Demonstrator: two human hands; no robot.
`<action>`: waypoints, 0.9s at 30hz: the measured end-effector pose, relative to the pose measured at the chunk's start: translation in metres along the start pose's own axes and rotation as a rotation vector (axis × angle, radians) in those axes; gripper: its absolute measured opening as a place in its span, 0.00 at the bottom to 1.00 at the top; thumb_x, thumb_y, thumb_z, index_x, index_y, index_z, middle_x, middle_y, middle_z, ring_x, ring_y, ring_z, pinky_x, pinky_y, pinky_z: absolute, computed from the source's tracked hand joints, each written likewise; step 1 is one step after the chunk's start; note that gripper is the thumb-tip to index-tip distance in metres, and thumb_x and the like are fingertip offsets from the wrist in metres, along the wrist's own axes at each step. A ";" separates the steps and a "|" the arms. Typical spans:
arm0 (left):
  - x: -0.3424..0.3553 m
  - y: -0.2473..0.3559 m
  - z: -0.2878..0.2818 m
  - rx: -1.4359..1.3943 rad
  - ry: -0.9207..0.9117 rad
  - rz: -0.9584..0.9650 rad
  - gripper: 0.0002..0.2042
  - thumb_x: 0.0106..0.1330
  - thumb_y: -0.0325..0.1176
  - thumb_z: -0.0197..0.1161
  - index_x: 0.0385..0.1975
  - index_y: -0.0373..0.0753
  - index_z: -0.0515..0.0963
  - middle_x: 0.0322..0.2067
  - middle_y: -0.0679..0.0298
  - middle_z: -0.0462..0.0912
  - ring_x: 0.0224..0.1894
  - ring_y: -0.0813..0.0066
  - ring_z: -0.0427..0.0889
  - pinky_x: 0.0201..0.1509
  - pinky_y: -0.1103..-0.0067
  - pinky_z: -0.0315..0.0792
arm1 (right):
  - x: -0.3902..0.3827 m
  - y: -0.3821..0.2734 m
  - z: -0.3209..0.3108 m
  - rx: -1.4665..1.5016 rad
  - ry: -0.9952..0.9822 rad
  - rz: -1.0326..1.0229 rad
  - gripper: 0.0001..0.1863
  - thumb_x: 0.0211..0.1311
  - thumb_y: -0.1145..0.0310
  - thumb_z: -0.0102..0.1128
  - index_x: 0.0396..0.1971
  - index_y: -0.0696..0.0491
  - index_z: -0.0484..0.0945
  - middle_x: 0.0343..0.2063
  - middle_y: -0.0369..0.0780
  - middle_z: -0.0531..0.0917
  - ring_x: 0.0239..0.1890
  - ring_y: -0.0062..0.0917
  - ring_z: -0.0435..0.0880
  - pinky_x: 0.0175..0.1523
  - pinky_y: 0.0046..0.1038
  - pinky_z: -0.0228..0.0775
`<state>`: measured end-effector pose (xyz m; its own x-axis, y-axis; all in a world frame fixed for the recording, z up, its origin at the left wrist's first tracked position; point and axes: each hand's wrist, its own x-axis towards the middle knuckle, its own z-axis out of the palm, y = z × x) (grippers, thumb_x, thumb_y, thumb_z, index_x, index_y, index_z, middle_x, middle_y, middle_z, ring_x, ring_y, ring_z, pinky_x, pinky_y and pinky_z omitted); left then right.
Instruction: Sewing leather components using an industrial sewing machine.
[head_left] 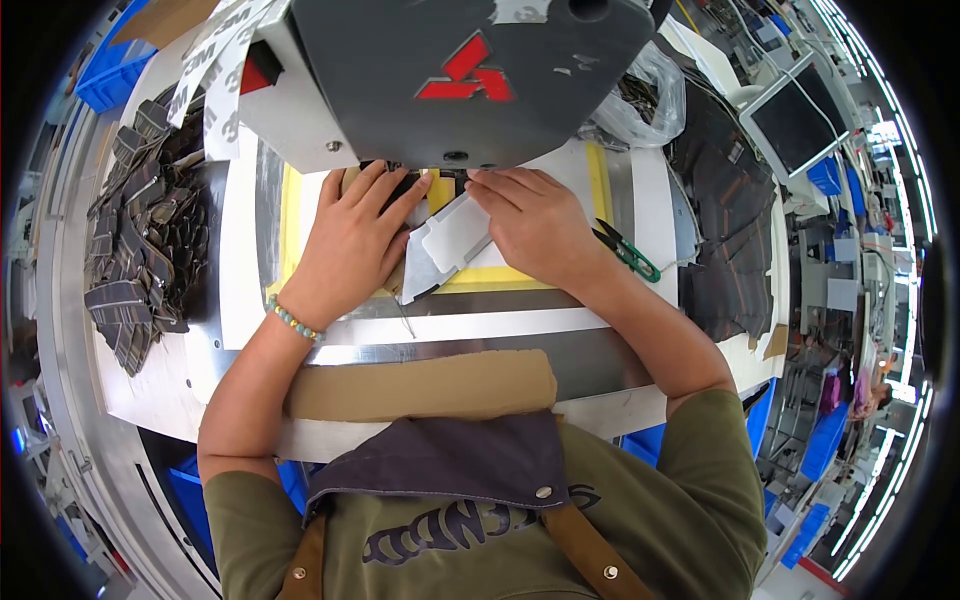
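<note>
1. Left hand: palm down, fingers slightly spread, apparently steadying; any grip hidden, can't tell.
2. Right hand: fingers bunched close, perhaps for finer guiding; can't tell if pinching.
3. Pale angled plate: between both hands' fingers.
4. Machine head: overhanging fingertips.
5. Green-handled snips: right of right fingers, seemingly for easy reach.
6. Dark fabric pile: well left of the fingers.

Pale worktable, striped fabric pieces heaped left, dark fabric right, green-handled snips
</note>
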<state>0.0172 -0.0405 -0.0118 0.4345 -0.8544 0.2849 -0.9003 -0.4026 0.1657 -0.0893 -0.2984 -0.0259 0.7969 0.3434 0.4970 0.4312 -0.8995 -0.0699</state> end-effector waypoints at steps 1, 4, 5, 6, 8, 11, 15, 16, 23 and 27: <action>0.000 0.000 0.000 0.001 -0.008 0.001 0.34 0.66 0.27 0.70 0.75 0.44 0.75 0.65 0.55 0.80 0.71 0.53 0.75 0.81 0.52 0.59 | 0.000 0.000 0.000 0.006 -0.004 0.008 0.21 0.55 0.74 0.71 0.52 0.60 0.88 0.55 0.44 0.90 0.56 0.35 0.89 0.61 0.36 0.83; 0.000 0.000 0.001 0.004 -0.008 -0.002 0.34 0.66 0.27 0.70 0.76 0.44 0.75 0.65 0.55 0.80 0.69 0.52 0.75 0.81 0.53 0.59 | 0.001 0.000 -0.001 0.023 -0.003 0.009 0.22 0.55 0.74 0.70 0.52 0.60 0.88 0.55 0.43 0.90 0.56 0.35 0.89 0.62 0.36 0.83; 0.000 -0.001 0.001 0.017 0.015 0.002 0.34 0.66 0.27 0.70 0.76 0.44 0.75 0.65 0.55 0.80 0.69 0.52 0.75 0.81 0.53 0.59 | 0.001 0.001 -0.001 0.021 -0.006 0.012 0.22 0.55 0.74 0.70 0.52 0.60 0.88 0.55 0.43 0.90 0.56 0.35 0.89 0.62 0.36 0.83; 0.001 -0.001 0.001 0.004 -0.002 -0.001 0.34 0.66 0.27 0.70 0.76 0.44 0.75 0.65 0.55 0.80 0.69 0.52 0.75 0.81 0.53 0.59 | 0.002 0.001 -0.001 0.022 -0.003 0.013 0.21 0.55 0.75 0.70 0.52 0.60 0.88 0.55 0.43 0.90 0.56 0.35 0.89 0.62 0.37 0.83; 0.001 -0.001 0.001 0.013 0.044 0.018 0.33 0.67 0.28 0.70 0.76 0.44 0.75 0.64 0.55 0.81 0.68 0.53 0.76 0.81 0.53 0.59 | 0.002 0.002 -0.001 0.020 -0.002 0.014 0.21 0.56 0.75 0.70 0.52 0.60 0.88 0.54 0.43 0.90 0.56 0.34 0.89 0.61 0.37 0.83; 0.002 -0.001 0.001 -0.007 0.033 0.010 0.33 0.67 0.28 0.70 0.75 0.43 0.76 0.64 0.55 0.81 0.68 0.53 0.75 0.81 0.53 0.59 | 0.002 0.001 -0.002 0.027 -0.008 0.025 0.21 0.56 0.75 0.70 0.52 0.60 0.88 0.54 0.42 0.90 0.56 0.34 0.89 0.62 0.37 0.83; 0.002 -0.001 0.000 -0.020 0.011 0.006 0.33 0.66 0.27 0.70 0.75 0.43 0.76 0.64 0.55 0.81 0.69 0.53 0.75 0.81 0.53 0.59 | 0.002 0.000 -0.004 0.039 -0.017 0.035 0.21 0.56 0.75 0.70 0.52 0.60 0.88 0.54 0.42 0.90 0.57 0.33 0.88 0.62 0.36 0.82; 0.001 -0.002 0.000 -0.026 0.001 0.004 0.34 0.65 0.27 0.70 0.75 0.43 0.76 0.64 0.55 0.81 0.69 0.53 0.75 0.81 0.53 0.59 | 0.002 0.000 -0.005 0.051 -0.024 0.036 0.21 0.57 0.75 0.70 0.53 0.60 0.88 0.55 0.42 0.90 0.57 0.33 0.88 0.62 0.36 0.82; 0.002 -0.001 -0.003 0.038 0.028 0.032 0.29 0.68 0.33 0.72 0.71 0.41 0.79 0.64 0.56 0.83 0.70 0.55 0.77 0.74 0.58 0.67 | 0.002 -0.002 -0.007 0.034 -0.052 0.029 0.22 0.57 0.75 0.69 0.53 0.59 0.87 0.57 0.42 0.89 0.58 0.32 0.87 0.62 0.37 0.82; 0.002 0.000 -0.003 0.037 0.001 0.027 0.29 0.68 0.34 0.73 0.70 0.41 0.79 0.63 0.56 0.84 0.70 0.55 0.77 0.74 0.58 0.67 | 0.002 -0.004 -0.009 0.043 -0.071 0.039 0.22 0.57 0.74 0.70 0.53 0.60 0.87 0.57 0.42 0.89 0.59 0.32 0.87 0.63 0.37 0.82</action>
<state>0.0184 -0.0408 -0.0082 0.4101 -0.8647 0.2900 -0.9120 -0.3913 0.1231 -0.0934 -0.2964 -0.0172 0.8406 0.3283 0.4308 0.4161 -0.9007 -0.1254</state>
